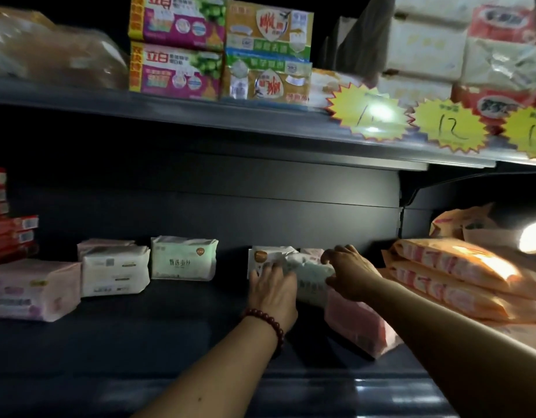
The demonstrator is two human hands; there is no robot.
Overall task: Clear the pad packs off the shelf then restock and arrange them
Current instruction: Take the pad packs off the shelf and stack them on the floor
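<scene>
On the dark lower shelf several pad packs stand. At the middle right, a pale green-white pad pack is tilted between both hands. My left hand, with a red bead bracelet at the wrist, lies against its left side with fingers spread. My right hand grips its right end, fingers curled over the top. Behind it stands a white pack with an orange badge. A pink pack lies under my right forearm. Further left stand a green pack, a white pack and a pink-white pack.
Orange bagged packs are stacked at the right of the shelf. Red boxes are piled at the far left. The upper shelf carries soap boxes, tissue packs and yellow star price tags. The shelf's front edge gleams below.
</scene>
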